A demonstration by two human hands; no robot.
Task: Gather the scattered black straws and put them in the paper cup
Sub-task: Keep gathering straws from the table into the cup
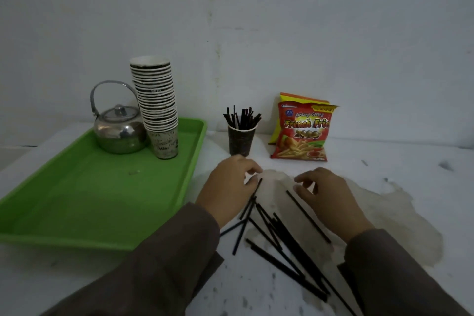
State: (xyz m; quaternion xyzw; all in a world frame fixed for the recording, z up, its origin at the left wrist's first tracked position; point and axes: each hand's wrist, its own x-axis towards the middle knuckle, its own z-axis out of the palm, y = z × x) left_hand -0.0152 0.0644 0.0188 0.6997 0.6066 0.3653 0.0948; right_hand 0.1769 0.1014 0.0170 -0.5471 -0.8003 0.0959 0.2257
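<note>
Several black straws (284,241) lie scattered and crossed on the white table between my two hands. A dark paper cup (241,141) stands upright behind them with several black straws sticking out of it. My left hand (228,187) hovers palm down over the left end of the pile, its fingertips at the tip of one straw, fingers curled and apart. My right hand (325,195) is palm down at the right of the pile, its fingers spread beside the top end of a long straw. Neither hand clearly holds a straw.
A green tray (77,200) at the left carries a metal kettle (119,131) and a tall stack of paper cups (157,108). Two red snack bags (302,133) lean by the wall right of the cup. A stained patch marks the table under the straws.
</note>
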